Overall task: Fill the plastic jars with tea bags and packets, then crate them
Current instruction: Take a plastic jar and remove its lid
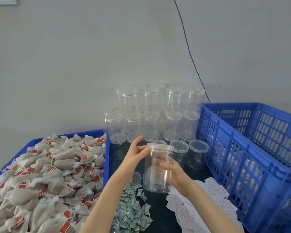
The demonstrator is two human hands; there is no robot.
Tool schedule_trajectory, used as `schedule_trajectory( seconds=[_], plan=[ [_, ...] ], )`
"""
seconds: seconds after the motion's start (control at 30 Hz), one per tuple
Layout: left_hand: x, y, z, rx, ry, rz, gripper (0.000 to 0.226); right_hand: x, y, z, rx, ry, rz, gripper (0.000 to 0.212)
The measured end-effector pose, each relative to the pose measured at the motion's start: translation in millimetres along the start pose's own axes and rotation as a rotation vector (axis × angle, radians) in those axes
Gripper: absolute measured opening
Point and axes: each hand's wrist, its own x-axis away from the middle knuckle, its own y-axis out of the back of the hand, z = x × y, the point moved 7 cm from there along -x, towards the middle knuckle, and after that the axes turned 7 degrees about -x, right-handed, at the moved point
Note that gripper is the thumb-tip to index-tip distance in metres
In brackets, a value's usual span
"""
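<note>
We steady the empty jar (159, 167) in our right hand (172, 174) while left-hand fingers (142, 151) pinch its lid (160, 147) to open it for filling.

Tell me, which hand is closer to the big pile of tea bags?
The left hand. It is at the lid of the clear jar, on the side toward the tea bags. The right hand wraps the jar's far side, nearer the blue crate.
</note>
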Motion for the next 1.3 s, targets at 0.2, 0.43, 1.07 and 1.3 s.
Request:
schedule_trajectory(
  seconds=[0.2, 0.43, 1.07, 1.3],
  plan=[
    [9, -15, 2, 0.208, 0.031, 0.298, 0.085, 21, -23, -13, -0.112, -0.077, 0.250, 0.066],
    [4, -10, -1, -0.319, -0.088, -0.124, 0.055, 13, -10, -9, 0.422, 0.099, -0.240, 0.080],
    [15, -11, 9, 0.134, 0.102, 0.412, 0.084, 18, -17, -30, -0.069, -0.086, 0.213, 0.075],
    [-2, 4, 12, -0.161, 0.078, -0.151, 0.066, 5, -12, -18, 0.539, 0.128, -0.227, 0.084]
  ],
)
